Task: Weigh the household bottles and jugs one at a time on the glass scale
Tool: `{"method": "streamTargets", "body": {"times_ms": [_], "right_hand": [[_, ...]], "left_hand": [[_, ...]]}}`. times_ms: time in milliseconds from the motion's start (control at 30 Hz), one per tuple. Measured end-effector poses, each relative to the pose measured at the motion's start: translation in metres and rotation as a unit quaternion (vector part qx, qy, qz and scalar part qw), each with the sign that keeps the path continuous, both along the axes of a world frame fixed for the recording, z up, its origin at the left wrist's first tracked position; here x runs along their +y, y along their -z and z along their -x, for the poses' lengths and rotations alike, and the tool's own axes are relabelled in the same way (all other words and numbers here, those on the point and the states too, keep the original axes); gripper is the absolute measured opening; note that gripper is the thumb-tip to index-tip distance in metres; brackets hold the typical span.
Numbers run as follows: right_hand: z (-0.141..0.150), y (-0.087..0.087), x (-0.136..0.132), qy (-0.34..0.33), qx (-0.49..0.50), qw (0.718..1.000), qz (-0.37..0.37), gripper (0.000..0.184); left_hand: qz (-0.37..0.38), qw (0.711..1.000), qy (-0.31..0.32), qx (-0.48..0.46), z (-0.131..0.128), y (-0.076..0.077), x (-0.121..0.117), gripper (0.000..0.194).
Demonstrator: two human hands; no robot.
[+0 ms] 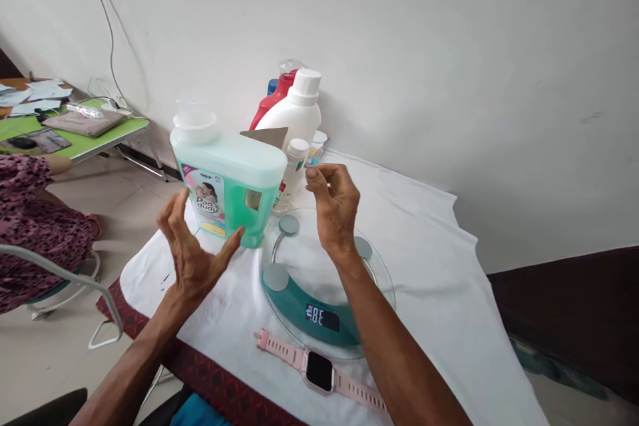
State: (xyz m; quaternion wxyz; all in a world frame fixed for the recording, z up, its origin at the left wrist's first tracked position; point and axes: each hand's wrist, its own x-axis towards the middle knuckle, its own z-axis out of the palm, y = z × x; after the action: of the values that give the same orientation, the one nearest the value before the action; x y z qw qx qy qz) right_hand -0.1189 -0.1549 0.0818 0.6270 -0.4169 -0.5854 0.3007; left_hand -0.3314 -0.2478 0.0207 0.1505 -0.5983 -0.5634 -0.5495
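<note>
A large bottle of green liquid (237, 213) with a "Pao dudu" label and a white neck stands on the white cloth at the left. My left hand (192, 259) is in front of it, thumb and fingers spread; whether they touch the bottle I cannot tell. Above the glass bathroom scale (319, 273) is my right hand (339, 206), its fingers curled in towards the thumb, with nothing visible in them. The scale's lit display (322, 317) shows digits. A pink-strapped watch (318, 371) lies in front of the scale.
Behind the scale stand a white bottle (294, 116), a red bottle (274, 96) and a small clear bottle (292, 180), close to the wall. A seated person (44, 226) is at the left, near a green table (104, 136) bearing a laptop and papers.
</note>
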Motion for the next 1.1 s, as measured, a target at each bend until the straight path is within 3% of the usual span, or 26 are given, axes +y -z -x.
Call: {"method": "streamTargets", "body": {"times_ms": [67,133,167,233,333,500,600,767,967,1100], "right_hand": [[-0.014,0.001,0.018,0.058,-0.005,0.998,0.03,0.05],[-0.017,0.006,0.039,0.064,-0.018,0.995,0.078,0.062],[-0.014,0.01,0.049,0.057,-0.024,0.993,0.098,0.067],[-0.006,0.017,0.066,0.035,-0.043,0.992,0.113,0.069],[0.01,0.025,0.082,0.044,-0.081,0.993,0.073,0.058],[0.017,0.031,0.092,0.082,-0.154,0.985,0.009,0.044],[0.011,0.031,0.093,0.078,-0.14,0.987,-0.007,0.043],[-0.015,0.014,0.078,0.091,-0.106,0.99,-0.035,0.041],[-0.062,-0.025,0.021,0.103,-0.152,0.983,-0.029,0.039],[-0.081,-0.026,-0.017,0.107,-0.194,0.975,0.012,0.041]], "left_hand": [[0.009,0.998,0.055,0.03,-0.016,0.007,-0.016,0.074],[0.123,0.982,0.139,0.026,-0.035,0.019,-0.029,0.047],[0.185,0.97,0.16,0.009,-0.044,0.027,-0.034,0.045],[0.281,0.942,0.181,-0.017,-0.06,0.04,-0.04,0.053],[0.343,0.916,0.207,-0.02,-0.077,0.053,-0.045,0.074],[0.345,0.912,0.222,0.017,-0.092,0.062,-0.047,0.097],[0.333,0.916,0.222,0.028,-0.094,0.065,-0.045,0.102],[0.339,0.912,0.23,0.003,-0.09,0.062,-0.043,0.101],[0.346,0.906,0.24,-0.04,-0.086,0.056,-0.044,0.092],[0.345,0.906,0.243,-0.044,-0.086,0.057,-0.044,0.091]]}}
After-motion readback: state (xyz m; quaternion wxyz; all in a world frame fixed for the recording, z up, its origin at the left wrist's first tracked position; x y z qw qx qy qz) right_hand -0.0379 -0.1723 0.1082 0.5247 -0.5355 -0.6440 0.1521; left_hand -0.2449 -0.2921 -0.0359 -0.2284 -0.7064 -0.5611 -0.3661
